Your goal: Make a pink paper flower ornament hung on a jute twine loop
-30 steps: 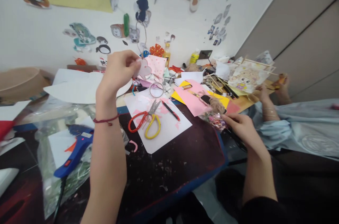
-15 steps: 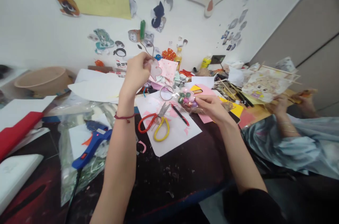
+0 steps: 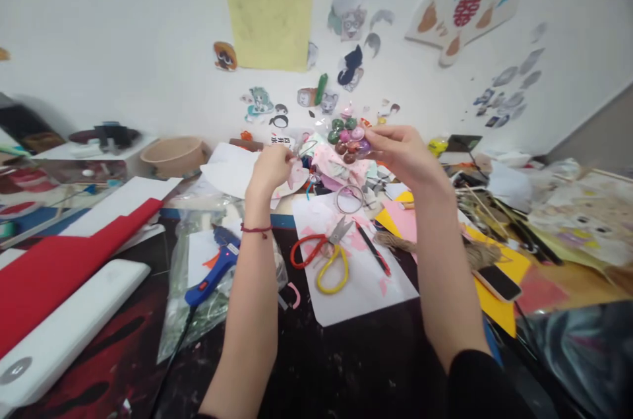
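Note:
My left hand [image 3: 270, 171] is closed on a small pink cut-out [image 3: 297, 175] that hangs beside its fingertips, above the white papers. Raised in front of the wall, my right hand [image 3: 403, 148] pinches a clear bag of colored beads [image 3: 349, 138], green, pink, purple and brown. Below and between the hands, scissors [image 3: 329, 251] with one red and one yellow handle lie open on a white sheet [image 3: 341, 307]. A black and red pen [image 3: 373, 249] lies to their right, and a metal ring [image 3: 349, 199] is just behind them.
A blue glue gun [image 3: 215, 274] rests on a plastic bag at the left. Farther left are a red strip [image 3: 74, 267] and a white case [image 3: 74, 333]. A round tan bowl [image 3: 174, 156] stands behind. Twine, yellow paper and a phone [image 3: 498, 283] lie at the right.
The view has swung left. My right hand has lifted the bead bag from above the sheet to in front of the wall. My left hand is lower, with the pink cut-out. The neighbor's hands have left view.

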A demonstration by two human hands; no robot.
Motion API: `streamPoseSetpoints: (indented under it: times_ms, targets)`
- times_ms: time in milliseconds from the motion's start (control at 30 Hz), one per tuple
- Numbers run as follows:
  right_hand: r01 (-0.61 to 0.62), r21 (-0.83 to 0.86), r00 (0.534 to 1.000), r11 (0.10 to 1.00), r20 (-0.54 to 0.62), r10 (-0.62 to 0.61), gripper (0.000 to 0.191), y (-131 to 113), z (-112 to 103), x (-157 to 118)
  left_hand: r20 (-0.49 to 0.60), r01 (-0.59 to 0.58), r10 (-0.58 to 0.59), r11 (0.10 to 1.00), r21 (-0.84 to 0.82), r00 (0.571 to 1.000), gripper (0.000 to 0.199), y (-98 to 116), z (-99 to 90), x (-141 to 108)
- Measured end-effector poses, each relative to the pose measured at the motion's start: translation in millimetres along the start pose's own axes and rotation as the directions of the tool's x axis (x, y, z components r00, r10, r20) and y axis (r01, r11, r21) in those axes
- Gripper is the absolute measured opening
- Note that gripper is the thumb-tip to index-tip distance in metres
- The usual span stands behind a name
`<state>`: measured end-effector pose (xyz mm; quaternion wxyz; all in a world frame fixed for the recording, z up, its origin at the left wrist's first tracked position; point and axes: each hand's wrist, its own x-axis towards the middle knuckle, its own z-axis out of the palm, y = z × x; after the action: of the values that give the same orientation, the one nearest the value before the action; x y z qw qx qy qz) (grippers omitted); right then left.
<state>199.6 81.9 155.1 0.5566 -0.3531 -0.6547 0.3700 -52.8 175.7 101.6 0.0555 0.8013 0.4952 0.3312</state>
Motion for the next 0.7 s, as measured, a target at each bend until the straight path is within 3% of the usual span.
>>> streamPoseSetpoints:
  times_ms: [100,167,333,500,600,633,667,700]
  targets:
    - [0.054,-0.024,0.998,0.998,-0.015,-0.055,0.027,-2.6,1.9,11.6,0.033,0.091,-0.093,0.993,0.079,0.995,0.014,-15.6,5.5,-1.6]
    - [0.076,-0.037,0.997,0.996,-0.029,-0.077,0.025,1.9,4.8,14.6,0.057,0.134,-0.141,0.985,0.11,0.988,0.023,-24.1,10.2,-2.3]
    - [0.033,-0.142,0.996,0.989,0.082,-0.022,0.029,9.2,8.3,15.0,0.07,0.178,-0.187,0.978,0.112,0.98,0.035,-30.1,20.9,-2.3]
    - [-0.004,-0.192,0.988,0.981,0.151,0.033,0.031,3.8,3.9,12.7,-0.062,0.166,-0.166,0.986,-0.002,0.984,0.029,-7.4,12.2,0.4]
    - [-0.009,-0.185,0.991,0.983,0.133,0.034,0.031,3.4,3.2,12.8,-0.111,0.049,-0.066,0.987,-0.156,0.992,0.026,17.7,-5.4,1.5]
    - [-0.005,-0.182,0.993,0.983,0.116,0.026,0.031,3.3,3.4,12.8,-0.13,0.003,-0.031,0.978,-0.209,0.991,0.033,26.6,-11.5,1.1]
    - [0.002,-0.18,0.995,0.984,0.097,0.016,0.03,3.0,3.9,12.6,-0.149,-0.054,0.01,0.954,-0.295,0.989,0.043,35.2,-16.9,0.2]
    - [0.01,-0.178,0.997,0.984,0.08,0.005,0.03,2.3,4.5,12.2,-0.184,-0.133,0.051,0.874,-0.468,0.982,0.048,43.0,-21.6,-1.0]
